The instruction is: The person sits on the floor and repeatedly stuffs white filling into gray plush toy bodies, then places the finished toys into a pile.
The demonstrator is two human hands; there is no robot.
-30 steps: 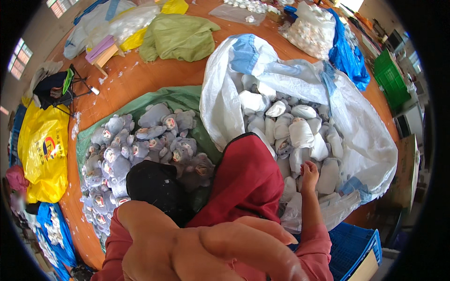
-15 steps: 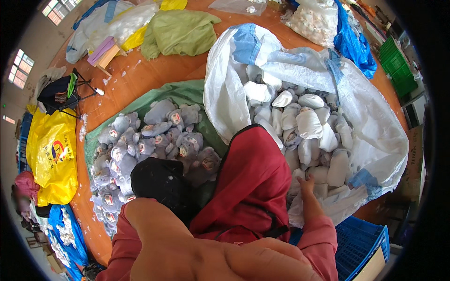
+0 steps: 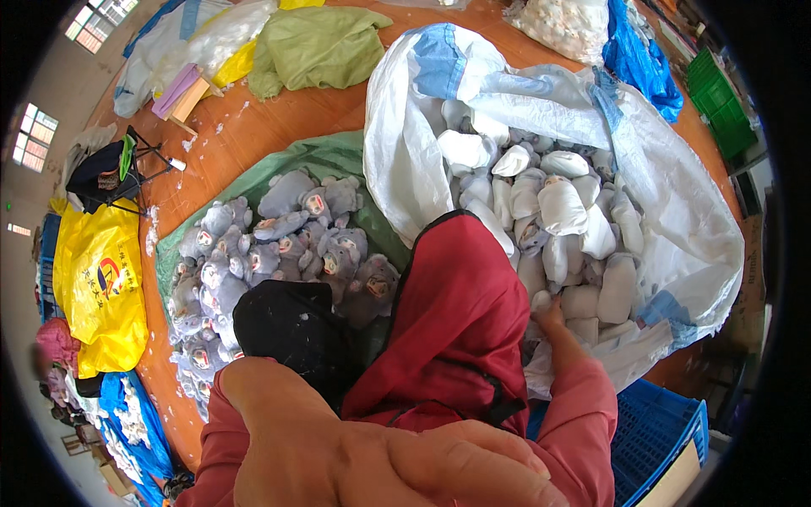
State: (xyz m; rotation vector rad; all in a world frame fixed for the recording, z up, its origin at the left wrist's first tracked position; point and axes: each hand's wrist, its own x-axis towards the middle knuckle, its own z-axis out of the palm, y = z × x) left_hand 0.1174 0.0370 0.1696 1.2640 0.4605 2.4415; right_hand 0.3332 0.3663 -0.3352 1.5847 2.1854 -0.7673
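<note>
My right hand (image 3: 552,313) reaches to the near edge of a large white woven bag (image 3: 676,152) with blue patches. Its fingers close on a small pale stuffed plush piece (image 3: 541,301) there. Many white-and-grey stuffed plush pieces (image 3: 563,207) fill the bag's open mouth. Close to the camera, my left hand (image 3: 397,465) looms large across the bottom of the view. Its fingers point right, and the lower edge cuts them off, so whether they hold anything is hidden. Grey plush toys (image 3: 221,291) with small faces lie heaped on a green sheet (image 3: 262,173), left of my knees.
A red cloth (image 3: 456,313) and a black one cover my legs. To the right stands a blue plastic crate (image 3: 655,431), with a green crate (image 3: 718,101) farther back. At left are a yellow bag (image 3: 97,287), a folding chair (image 3: 110,173) and a small wooden stool (image 3: 187,103).
My right hand has shifted slightly left and up, its spread fingers now closed on the pale piece. My left hand stays nearly in place. The whole view has shifted slightly.
</note>
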